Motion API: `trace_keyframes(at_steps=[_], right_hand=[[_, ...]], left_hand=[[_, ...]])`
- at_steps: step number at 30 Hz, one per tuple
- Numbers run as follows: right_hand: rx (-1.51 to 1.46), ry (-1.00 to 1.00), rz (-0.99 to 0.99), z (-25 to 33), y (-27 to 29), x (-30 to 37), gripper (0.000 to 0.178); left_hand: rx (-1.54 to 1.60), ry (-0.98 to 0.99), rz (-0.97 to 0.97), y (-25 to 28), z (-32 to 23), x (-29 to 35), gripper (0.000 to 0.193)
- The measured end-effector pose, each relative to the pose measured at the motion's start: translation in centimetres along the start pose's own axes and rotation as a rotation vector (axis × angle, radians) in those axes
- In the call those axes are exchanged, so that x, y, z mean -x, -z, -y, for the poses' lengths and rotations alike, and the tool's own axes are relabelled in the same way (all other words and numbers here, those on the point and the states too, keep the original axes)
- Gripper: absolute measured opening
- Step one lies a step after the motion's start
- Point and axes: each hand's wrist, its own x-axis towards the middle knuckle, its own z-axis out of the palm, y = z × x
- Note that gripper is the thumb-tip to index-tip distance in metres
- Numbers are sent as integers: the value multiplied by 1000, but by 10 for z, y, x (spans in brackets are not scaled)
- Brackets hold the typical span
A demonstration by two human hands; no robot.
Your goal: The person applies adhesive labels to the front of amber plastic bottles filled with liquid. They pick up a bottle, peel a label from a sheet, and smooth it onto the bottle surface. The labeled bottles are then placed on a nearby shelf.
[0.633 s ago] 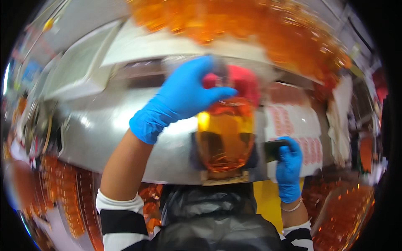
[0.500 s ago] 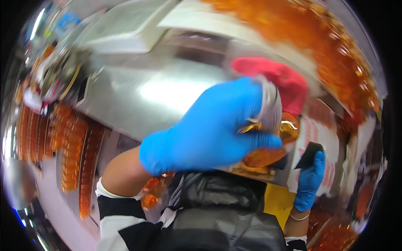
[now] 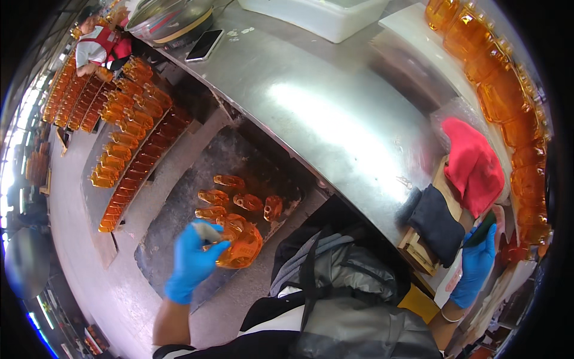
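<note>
My left hand (image 3: 192,262), in a blue glove, grips an orange see-through bottle (image 3: 239,243) low on my left side, above the floor. Several more orange bottles (image 3: 236,200) lie on a dark mat just beyond it. My right hand (image 3: 476,264), also gloved in blue, holds a small dark flat tool (image 3: 481,230) at the right end of the steel table (image 3: 335,113). Next to that hand sit a wooden block (image 3: 418,248) with a dark cloth (image 3: 438,221) and a red cloth (image 3: 475,164) on it.
Rows of orange bottles (image 3: 128,134) stand on the floor at left, and another row (image 3: 508,90) lines the table's far right. A phone (image 3: 204,45), a metal bowl (image 3: 170,15) and a white tub (image 3: 317,15) sit on the table's far side. A person in red (image 3: 101,48) crouches far left.
My left hand has carried the orange bottle from the block on the table down to my left, near the floor. The view has swung left and down. The right hand stays by the block.
</note>
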Motion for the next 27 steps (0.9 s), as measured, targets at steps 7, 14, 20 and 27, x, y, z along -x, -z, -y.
trace_keyframes(at_steps=[7,14,20,27], right_hand=[[-450,-227,74,17,-40,-4,32],[-457,-136,-371,38,-57,-1,24],[265,209,-202,84,-38,-39,33],[1634,830,-515,177,-167,-208,67]], left_hand=[[-371,283,-310,-119,244,31,23],[-420,336,-355,-185,371,22,11],[-623,439,23,-189,313,-13,14],[-788,313,-48,-169,251,-51,18]])
